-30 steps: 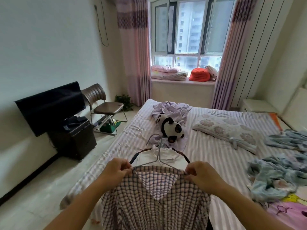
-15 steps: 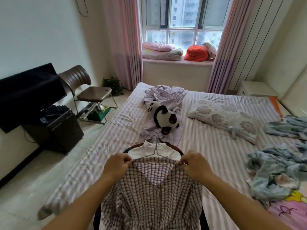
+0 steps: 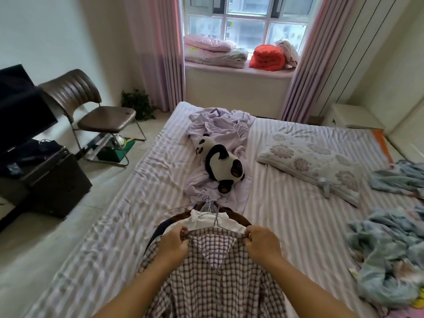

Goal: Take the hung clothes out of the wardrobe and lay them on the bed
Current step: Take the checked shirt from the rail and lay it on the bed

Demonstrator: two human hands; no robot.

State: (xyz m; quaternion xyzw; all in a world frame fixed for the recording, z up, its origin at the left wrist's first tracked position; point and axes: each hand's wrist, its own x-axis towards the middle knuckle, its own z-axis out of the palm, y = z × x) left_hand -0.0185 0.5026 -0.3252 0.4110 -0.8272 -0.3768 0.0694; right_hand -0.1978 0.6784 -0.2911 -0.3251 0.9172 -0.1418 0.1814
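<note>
While the left hand [image 3: 172, 245] is pinching the left shoulder of a checked shirt [image 3: 213, 283] and the right hand [image 3: 262, 245] is pinching the right shoulder, both with fingers curled tight on the fabric, the shirt is spreading flat over the near edge of the bed [image 3: 286, 216]. It is sitting on top of a small stack of hung clothes: a white garment [image 3: 207, 220] is showing just past the collar, with a brown garment [image 3: 237, 218] and a dark blue one [image 3: 158, 230] peeking out around it. Wire hangers [image 3: 210, 206] are sticking out of the stack toward the middle of the bed, hooks just touching a crumpled lilac sheet [image 3: 220, 125]. A panda plush [image 3: 220, 164] is lying on that sheet, near the bed's far left part. A floral pillow [image 3: 314, 166] is lying toward the far right, well apart from the stack. Crumpled light blue clothes [image 3: 390, 253] are piling along the right edge of the bed. A brown chair [image 3: 91, 106] is standing on the floor off the left edge, beside a black TV [image 3: 20, 106] and a dark cabinet [image 3: 52, 180]. Folded bedding [image 3: 213, 51] and an orange bundle [image 3: 267, 58] are sitting on the window ledge between pink curtains [image 3: 160, 51].
</note>
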